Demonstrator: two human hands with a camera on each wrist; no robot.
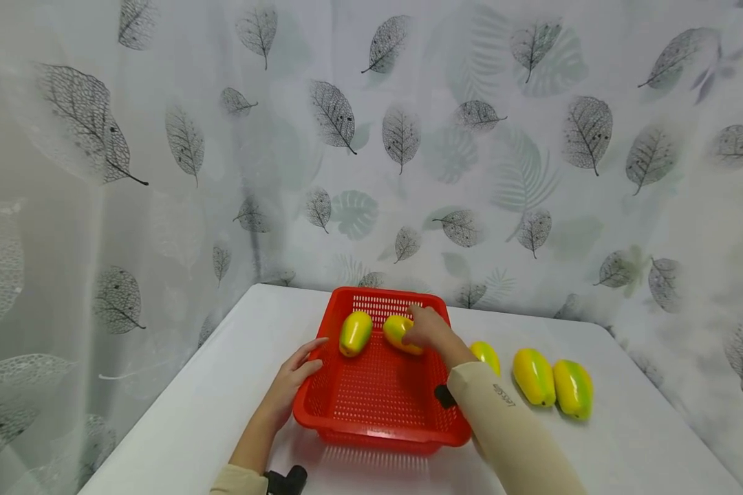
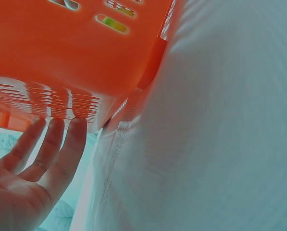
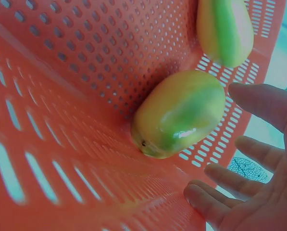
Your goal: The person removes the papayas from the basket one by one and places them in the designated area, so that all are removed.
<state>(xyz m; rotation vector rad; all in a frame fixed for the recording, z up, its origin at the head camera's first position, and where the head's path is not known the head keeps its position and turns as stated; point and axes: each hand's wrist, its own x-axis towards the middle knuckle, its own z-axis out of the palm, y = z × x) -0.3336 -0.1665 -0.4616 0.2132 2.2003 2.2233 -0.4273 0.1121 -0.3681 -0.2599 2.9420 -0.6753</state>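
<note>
A red plastic basket (image 1: 380, 392) with slotted walls holds two yellow-green, papaya-like fruits. The left fruit (image 1: 356, 333) lies near the far left corner. Beside it on the right lies the other fruit (image 3: 179, 114), partly covered by my right hand (image 1: 432, 330) in the head view. The right wrist view shows that hand with its fingers spread, the thumb tip close to this fruit and no fruit in its grasp. My left hand (image 1: 287, 385) is at the basket's left side, its extended fingers (image 2: 66, 159) against the outer wall under the rim.
Right of the basket, on the white table (image 1: 192, 405), lie more such fruits: one (image 1: 485, 354) partly behind the right sleeve, then a second (image 1: 534, 377) and a third (image 1: 573, 389) side by side. A leaf-patterned curtain (image 1: 359, 172) hangs behind and to the left.
</note>
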